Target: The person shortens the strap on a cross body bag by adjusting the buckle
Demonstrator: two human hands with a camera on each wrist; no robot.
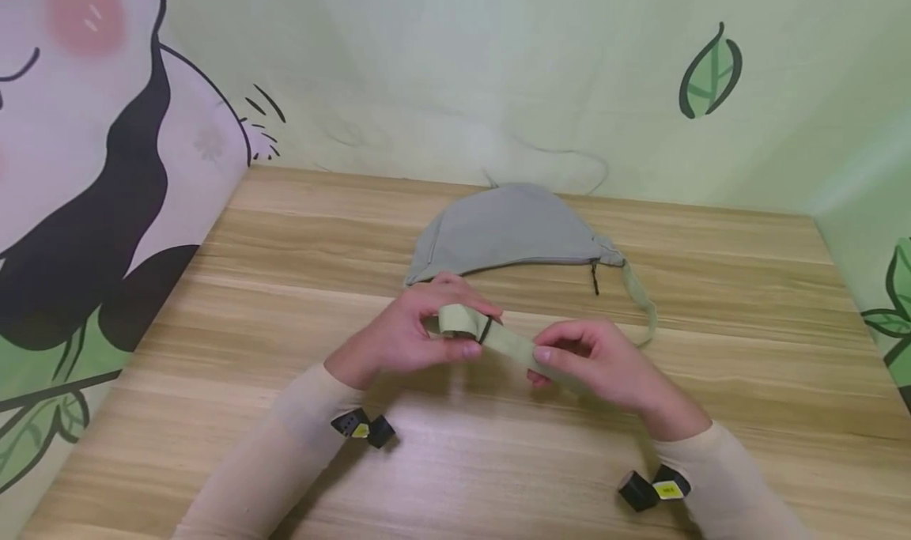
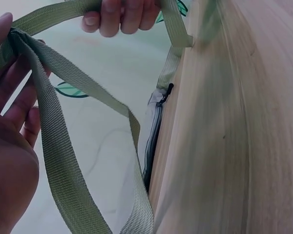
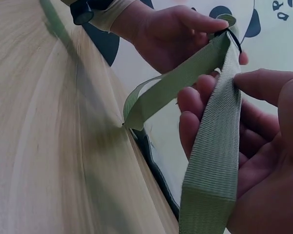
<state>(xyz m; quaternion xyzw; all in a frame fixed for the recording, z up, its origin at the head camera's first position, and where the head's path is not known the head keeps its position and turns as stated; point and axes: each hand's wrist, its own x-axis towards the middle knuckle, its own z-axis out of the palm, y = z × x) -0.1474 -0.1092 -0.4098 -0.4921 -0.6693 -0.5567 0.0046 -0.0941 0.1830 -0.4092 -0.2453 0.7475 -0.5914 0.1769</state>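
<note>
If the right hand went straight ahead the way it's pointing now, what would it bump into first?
Most likely the black slider on the green webbing strap, beside the left hand. The right hand points along that strap toward it, though exact depth is unclear.

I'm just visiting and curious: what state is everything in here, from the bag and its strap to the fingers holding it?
Grey bag: lying on the table, slumped.
Zip: possibly closed; hard to tell.
Zip pull: dangling loose.
Green strap: partly lifted, looped at one end.
Black band: around the strap.
Left fingers: gripping the strap.
Right fingers: pinching the strap.
</note>
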